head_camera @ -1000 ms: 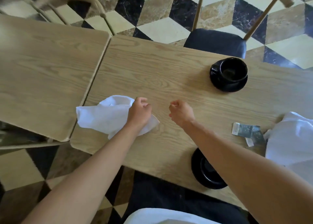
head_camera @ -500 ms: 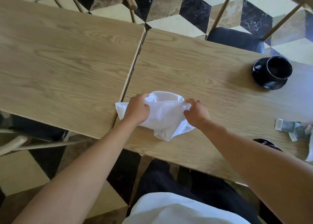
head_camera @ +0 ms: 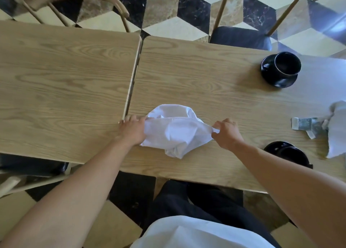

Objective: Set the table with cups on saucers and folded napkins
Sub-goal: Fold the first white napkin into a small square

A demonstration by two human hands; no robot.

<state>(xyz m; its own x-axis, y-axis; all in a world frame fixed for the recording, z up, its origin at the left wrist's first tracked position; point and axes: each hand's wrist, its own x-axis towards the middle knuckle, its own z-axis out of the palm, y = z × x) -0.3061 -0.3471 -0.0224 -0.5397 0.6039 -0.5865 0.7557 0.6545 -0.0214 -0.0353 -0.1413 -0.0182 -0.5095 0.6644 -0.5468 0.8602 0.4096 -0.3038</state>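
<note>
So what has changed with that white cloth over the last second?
A second ago only the left hand held the napkin; the right hand was closed beside it. Now the right hand pinches the right corner and both pull the cloth apart. The far cup on its saucer is unmoved.

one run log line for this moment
step: spreading napkin | left hand: gripping left edge | right hand: pinching right corner | fold: not done

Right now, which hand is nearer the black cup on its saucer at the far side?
Right. The right hand pinches the white napkin's right corner, below-left of the black cup; the left hand grips the napkin's opposite edge, farther away.
</note>
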